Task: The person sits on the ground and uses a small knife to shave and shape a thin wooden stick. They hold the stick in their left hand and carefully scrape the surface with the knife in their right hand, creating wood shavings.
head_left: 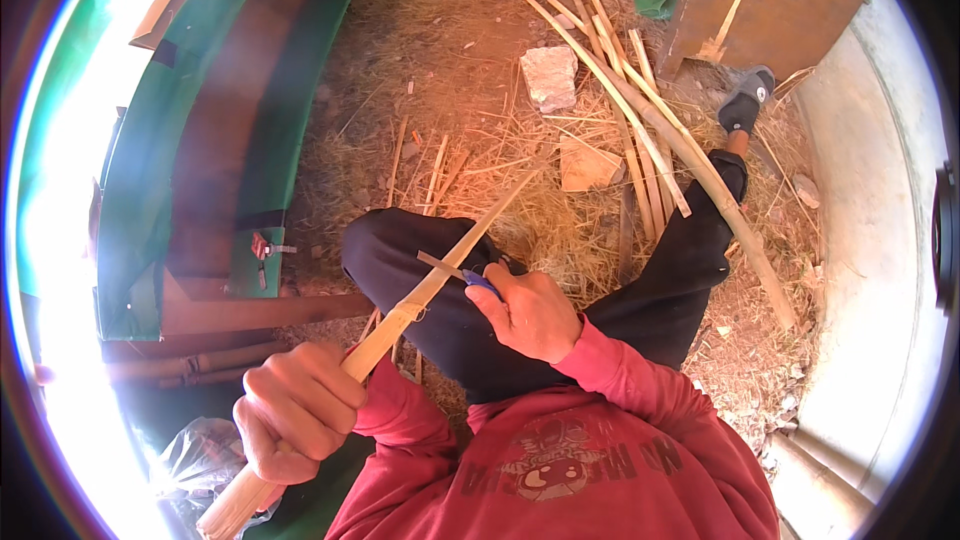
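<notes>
My left hand [300, 410] is wrapped round a long pale split bamboo strip [410, 310]. The strip runs slantwise from the lower left, across my bent knee, toward the middle of the floor. A thin curl of shaving stands on its edge just beyond my left fist. My right hand [530, 310] grips a knife [480, 282] by its blue handle. The knife's narrow blade lies across or just above the strip; whether it touches is unclear. My right fingers cover most of the handle.
Several bamboo lengths [640, 110] lie crossed over my outstretched leg. A pale stone block [549, 78] and a flat wooden piece [588, 162] rest on the shaving-strewn ground. Green-edged boards [230, 120] stand at left, with a clear plastic bag [205, 455] below; a brown board [760, 10] leans far right.
</notes>
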### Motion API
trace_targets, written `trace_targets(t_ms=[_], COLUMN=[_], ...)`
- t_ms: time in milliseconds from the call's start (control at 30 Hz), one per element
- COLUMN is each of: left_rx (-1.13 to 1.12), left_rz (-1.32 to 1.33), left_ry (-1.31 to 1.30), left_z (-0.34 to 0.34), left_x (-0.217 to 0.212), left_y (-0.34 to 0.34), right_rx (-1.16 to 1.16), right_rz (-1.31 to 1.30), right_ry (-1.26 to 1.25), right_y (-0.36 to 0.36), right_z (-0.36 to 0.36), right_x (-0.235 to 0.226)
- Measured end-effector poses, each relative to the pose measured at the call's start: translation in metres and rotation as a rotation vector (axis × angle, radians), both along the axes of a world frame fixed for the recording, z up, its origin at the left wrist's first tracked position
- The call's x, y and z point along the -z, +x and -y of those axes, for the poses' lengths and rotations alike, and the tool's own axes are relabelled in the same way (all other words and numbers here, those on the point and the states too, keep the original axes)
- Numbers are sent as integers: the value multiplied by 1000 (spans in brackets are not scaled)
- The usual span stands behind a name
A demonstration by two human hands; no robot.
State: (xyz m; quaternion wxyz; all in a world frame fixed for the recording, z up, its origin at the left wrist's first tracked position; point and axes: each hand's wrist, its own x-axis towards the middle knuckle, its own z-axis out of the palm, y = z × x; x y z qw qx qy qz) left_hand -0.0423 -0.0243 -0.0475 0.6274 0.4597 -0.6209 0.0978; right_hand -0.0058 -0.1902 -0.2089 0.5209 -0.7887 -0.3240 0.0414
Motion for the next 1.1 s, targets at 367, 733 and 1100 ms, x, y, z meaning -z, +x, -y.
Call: trace_targets(t_ms=[367,733,1100], left_rx=[-20,-150,-208], left_rz=[-23,-30,-26], left_ry=[-64,-83,-280], left_z=[-5,-5,6], left_x=[3,6,10], left_y=[-2,-8,-4], right_rx=[3,260,52], right_rz=[-172,117,-121], right_ry=[68,-62,17], right_y=[4,22,14], right_z=[8,-12,-11], right_x=[-1,59,14])
